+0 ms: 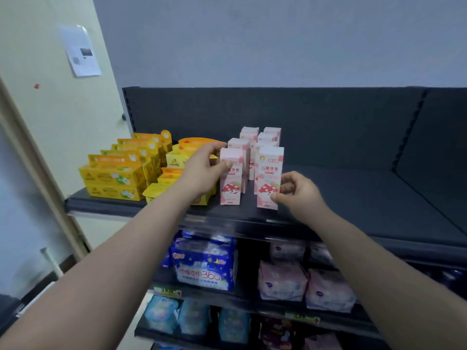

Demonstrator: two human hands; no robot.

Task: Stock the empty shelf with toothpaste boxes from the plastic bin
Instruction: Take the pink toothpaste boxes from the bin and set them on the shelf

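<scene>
Several pink toothpaste boxes with a red mushroom picture stand upright in two rows on the dark top shelf (353, 198). My left hand (204, 170) grips the front box of the left row (230, 188) from its left side, thumb on its front. My right hand (298, 190) pinches the lower right edge of the front box of the right row (267, 178). Both boxes stand on the shelf near its front edge. More pink boxes (260, 140) stand behind them. The plastic bin is not in view.
Yellow and orange boxes (113, 173) fill the shelf's left end, close to my left hand. The right part of the top shelf holds nothing. Lower shelves carry blue packs (204, 263) and pink packs (283, 281). A cream wall with a paper notice (80, 51) is at the left.
</scene>
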